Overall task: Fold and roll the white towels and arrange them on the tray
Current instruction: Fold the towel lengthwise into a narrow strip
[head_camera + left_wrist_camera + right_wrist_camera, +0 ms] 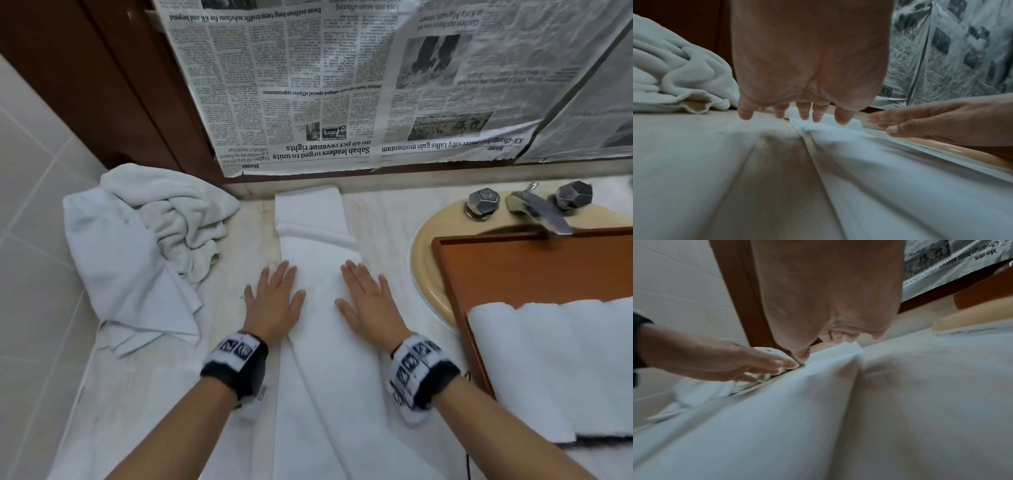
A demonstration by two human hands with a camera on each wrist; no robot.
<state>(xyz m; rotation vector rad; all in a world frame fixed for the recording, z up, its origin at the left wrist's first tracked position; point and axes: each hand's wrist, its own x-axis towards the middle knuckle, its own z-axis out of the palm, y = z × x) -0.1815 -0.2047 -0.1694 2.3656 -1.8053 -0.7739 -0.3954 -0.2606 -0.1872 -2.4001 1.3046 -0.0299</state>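
A long white towel (322, 308), folded into a narrow strip, lies lengthwise on the marble counter (246, 226). My left hand (274, 298) lies flat on the strip's left edge with straight, spread fingers. On the right half of the strip rests my right hand (366, 301), also flat. From the left wrist view the same left hand (797, 113) hovers over the towel (838, 146), and the right hand (920, 125) shows beside it. A wooden tray (513, 274) sits over the sink at the right, holding white towel rolls (555, 363).
A crumpled heap of white towels (144, 246) lies at the back left against the tiled wall. The beige sink (424, 246) with a metal faucet (541, 209) is at the right. Newspaper (342, 85) covers the mirror behind.
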